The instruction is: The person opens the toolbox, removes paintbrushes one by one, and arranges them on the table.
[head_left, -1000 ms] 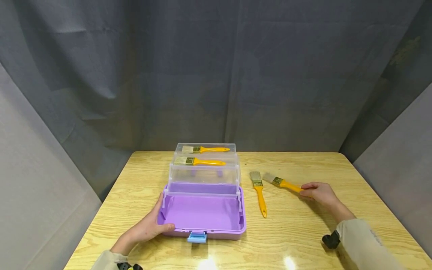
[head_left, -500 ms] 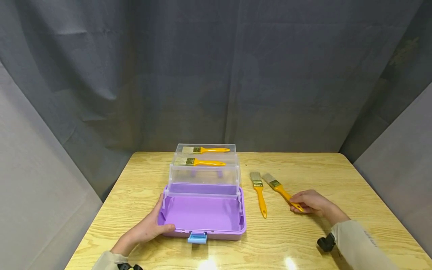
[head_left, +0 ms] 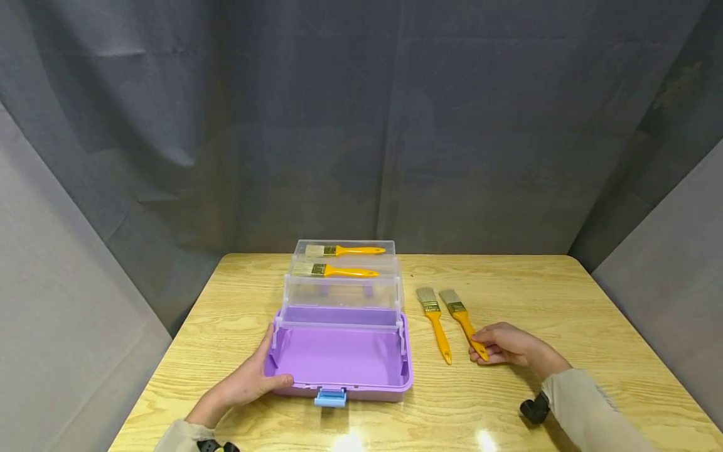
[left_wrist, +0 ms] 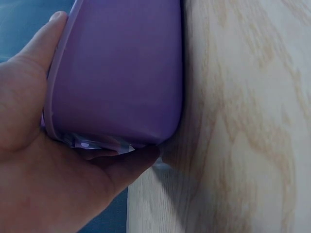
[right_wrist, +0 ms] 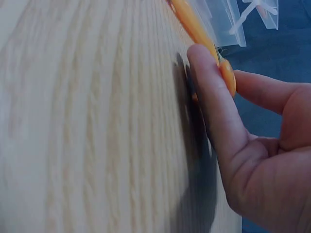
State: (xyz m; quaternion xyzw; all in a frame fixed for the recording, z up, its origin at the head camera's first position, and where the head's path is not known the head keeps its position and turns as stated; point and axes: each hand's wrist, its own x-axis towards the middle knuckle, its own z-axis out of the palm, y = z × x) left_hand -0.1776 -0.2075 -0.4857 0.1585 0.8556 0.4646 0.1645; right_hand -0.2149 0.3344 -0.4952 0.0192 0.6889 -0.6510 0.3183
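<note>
My left hand point(head_left: 245, 380) holds the left side of a purple toolbox point(head_left: 398, 397), thumb over its front rim and fingers along the side. The left wrist view shows the thumb at the rim of the purple wall point(left_wrist: 121, 68). On the right, my right hand point(head_left: 508, 345) pinches the yellow handle of a paintbrush point(head_left: 460, 317) near its end. That brush slants with its bristles pointing away. Just left of it, a second paintbrush point(head_left: 436, 326) lies almost parallel on the table. The right wrist view shows the handle end point(right_wrist: 227, 77) between thumb and finger.
The toolbox stands unfolded, with clear tiers point(head_left: 339, 294) raised at the back. Two more paintbrushes lie across them, an upper brush point(head_left: 361, 251) and a lower brush point(head_left: 350, 272). A blue latch point(head_left: 330, 398) hangs at the front. A dark curtain point(head_left: 480, 138) closes off the far side.
My right hand has moved left and nearer, swinging the pinched paintbrush from a wide slant to almost parallel with its neighbour. The neighbouring brush's handle has shifted slightly right. My left hand stays still.
</note>
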